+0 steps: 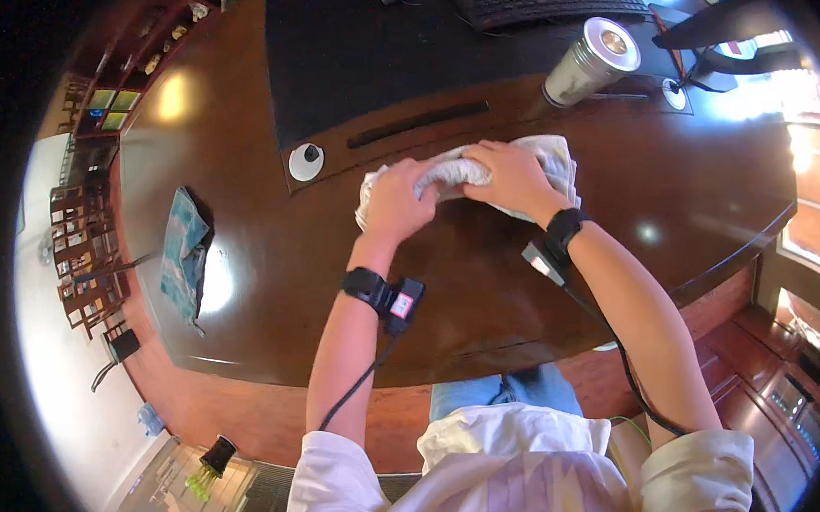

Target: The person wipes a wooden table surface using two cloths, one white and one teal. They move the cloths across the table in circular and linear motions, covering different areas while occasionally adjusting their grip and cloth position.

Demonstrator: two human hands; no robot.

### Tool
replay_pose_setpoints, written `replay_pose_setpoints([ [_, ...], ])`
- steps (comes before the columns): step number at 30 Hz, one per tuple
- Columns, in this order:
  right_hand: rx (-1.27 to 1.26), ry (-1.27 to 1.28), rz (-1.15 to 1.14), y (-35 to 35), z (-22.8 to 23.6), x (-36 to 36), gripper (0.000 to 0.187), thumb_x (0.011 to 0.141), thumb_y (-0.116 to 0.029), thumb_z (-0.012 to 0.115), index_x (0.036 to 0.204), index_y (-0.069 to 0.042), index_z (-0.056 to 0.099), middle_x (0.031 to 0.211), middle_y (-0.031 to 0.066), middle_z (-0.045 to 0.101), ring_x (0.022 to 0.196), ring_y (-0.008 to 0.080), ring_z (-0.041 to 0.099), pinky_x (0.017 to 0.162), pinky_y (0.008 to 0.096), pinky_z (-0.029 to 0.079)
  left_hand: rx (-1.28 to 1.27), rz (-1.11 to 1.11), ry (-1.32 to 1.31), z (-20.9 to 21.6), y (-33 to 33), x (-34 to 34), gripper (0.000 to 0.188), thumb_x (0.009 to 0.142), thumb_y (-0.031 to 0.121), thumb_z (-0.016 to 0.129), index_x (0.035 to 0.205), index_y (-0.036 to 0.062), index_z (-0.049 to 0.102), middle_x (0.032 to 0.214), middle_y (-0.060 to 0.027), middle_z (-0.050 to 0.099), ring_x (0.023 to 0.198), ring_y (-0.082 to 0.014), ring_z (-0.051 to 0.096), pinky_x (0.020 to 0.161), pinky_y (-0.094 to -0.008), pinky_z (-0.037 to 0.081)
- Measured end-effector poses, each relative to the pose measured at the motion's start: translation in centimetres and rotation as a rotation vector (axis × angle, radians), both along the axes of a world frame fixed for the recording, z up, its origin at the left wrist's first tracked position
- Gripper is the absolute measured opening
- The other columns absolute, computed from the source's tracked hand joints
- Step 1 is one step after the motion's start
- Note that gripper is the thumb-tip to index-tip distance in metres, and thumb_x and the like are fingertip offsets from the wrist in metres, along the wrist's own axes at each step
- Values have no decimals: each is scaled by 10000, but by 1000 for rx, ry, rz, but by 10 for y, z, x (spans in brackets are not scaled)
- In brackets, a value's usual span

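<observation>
A folded white cloth [558,162] lies bunched on the glossy dark brown desk [282,288], just in front of a long black slot. My left hand [399,201] grips its left end, with the fingers curled over the fabric. On the other side, my right hand [514,180] is closed on the cloth near its middle, and a loose flap spreads out beyond the knuckles. Both thumbs point inward, with a rolled fold of cloth between them. The undersides of the fingers are hidden. Each wrist wears a black strap with a small cabled device.
A silvery lidded cup [579,72] stands behind the cloth, right of a black desk mat [345,55]. A black keyboard [545,6] sits at the far edge. To the left lies a teal patterned cloth item [184,253]. A round white cable grommet [306,162] is near the mat's corner.
</observation>
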State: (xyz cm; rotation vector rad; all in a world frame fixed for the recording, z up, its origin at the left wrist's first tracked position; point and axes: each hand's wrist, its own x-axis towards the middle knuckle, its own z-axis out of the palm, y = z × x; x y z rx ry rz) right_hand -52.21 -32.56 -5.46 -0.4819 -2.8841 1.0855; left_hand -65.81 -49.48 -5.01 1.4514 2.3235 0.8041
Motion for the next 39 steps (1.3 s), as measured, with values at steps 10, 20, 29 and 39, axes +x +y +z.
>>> replay_pose_setpoints([
  [10,-67,-202,54,-114,8,216,586,759,-385,737,1268,-131,599,1161,176,658,1057,386,632,901,491,509,-148,-171,-203,-15,-118,197,355,797,150,658,1149,111,692,970,-151,659,954,-363,626,854,-445,520],
  [20,84,-113,154,-195,2,256,547,805,-416,722,1254,-139,578,1146,124,641,1030,337,650,821,482,536,-284,-188,-20,19,-190,244,369,842,108,577,1208,84,617,1057,-132,638,1009,-327,604,892,-426,495],
  [29,234,149,467,-312,-20,79,513,846,-223,626,1350,-221,534,1099,77,625,983,270,665,799,421,540,-233,35,193,10,-342,106,388,782,264,733,1138,157,623,1012,-80,563,971,-302,585,808,-441,502],
  [39,308,312,234,-321,-31,-209,392,804,-205,688,1192,-204,635,1040,78,604,948,283,650,780,439,527,-178,34,402,-15,-331,-191,353,716,208,797,1024,146,636,918,-67,552,885,-286,594,756,-424,519],
])
